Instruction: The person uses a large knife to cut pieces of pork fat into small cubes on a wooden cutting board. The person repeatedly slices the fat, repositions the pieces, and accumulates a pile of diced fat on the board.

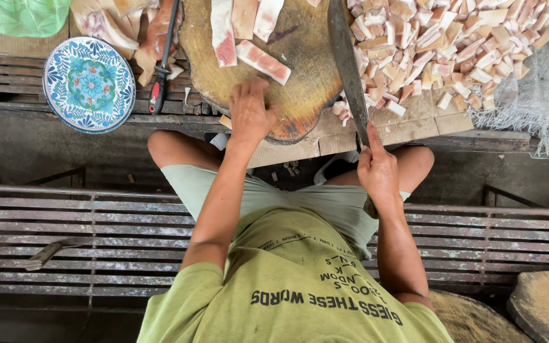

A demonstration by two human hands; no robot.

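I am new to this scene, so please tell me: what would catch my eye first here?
Probably the big heap of cut pink-and-white meat cubes at top right, beside the round wooden chopping block. The right hand grips a long cleaver lying across the block's edge, and the left hand rests on the block. A blue floral plate sits at top left.

Chopping board: top centre, on the surface
Plate: upper left of board
Knife: right of board
Cut pieces: upper right
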